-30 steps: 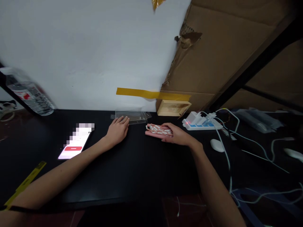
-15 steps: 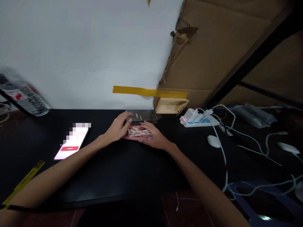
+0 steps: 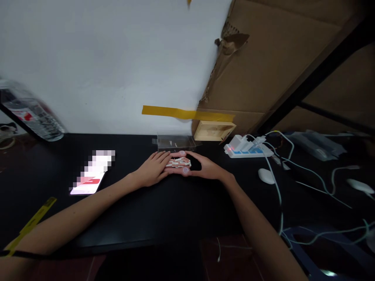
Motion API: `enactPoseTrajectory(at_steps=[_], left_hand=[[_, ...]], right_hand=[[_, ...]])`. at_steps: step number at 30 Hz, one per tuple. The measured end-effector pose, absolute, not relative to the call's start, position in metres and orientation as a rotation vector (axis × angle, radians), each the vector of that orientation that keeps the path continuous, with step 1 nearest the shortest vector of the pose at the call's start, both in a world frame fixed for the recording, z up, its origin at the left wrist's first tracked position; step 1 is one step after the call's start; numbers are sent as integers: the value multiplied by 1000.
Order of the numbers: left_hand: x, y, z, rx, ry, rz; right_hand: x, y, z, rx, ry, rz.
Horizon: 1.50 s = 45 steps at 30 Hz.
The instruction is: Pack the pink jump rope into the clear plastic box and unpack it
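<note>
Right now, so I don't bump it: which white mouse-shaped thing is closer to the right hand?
The mouse-shaped thing just in front of the power strip is closer to the right hand; the other one lies farther right.

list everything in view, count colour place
Small sticks: many, white and pink, between hands
Long holder: 1, pink, around sticks
Plastic case: 1, clear, behind hands
Wooden box: 1, pale, by cardboard
Power strip: 1, white-blue, right
Cables: several, pale, right
Mouse-like devices: 2, white, right
Plastic packages: unclear, greyish, far right
Plastic bottle: 1, clear, far left
Lit phone: 1, white-red screen, left
Flat strips: 2, yellow, wall, front left
Cardboard: 1, brown, back right
Wall: 1, white, back
Table: 1, black, beneath
Left hand, right hand: 2, bare, on holder
</note>
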State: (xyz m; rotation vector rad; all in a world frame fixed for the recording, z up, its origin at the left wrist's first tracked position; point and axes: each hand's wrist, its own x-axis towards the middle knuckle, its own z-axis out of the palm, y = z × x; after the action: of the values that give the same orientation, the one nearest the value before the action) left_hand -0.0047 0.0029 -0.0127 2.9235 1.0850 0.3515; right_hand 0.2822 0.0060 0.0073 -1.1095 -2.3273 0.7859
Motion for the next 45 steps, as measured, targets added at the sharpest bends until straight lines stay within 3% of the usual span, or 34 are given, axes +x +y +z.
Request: enactPoseTrajectory(at_steps=[15, 27, 45], left_hand=[[-11, 8, 0, 2821, 870, 467], [-2, 0, -9, 2901, 1153, 342], [-1, -5, -15, 2967, 1179, 352]], right_hand=[[284, 12, -4, -1205, -2323, 742], [270, 2, -6, -1203, -2476, 543], [262, -4, -1, -1212, -2552, 519]])
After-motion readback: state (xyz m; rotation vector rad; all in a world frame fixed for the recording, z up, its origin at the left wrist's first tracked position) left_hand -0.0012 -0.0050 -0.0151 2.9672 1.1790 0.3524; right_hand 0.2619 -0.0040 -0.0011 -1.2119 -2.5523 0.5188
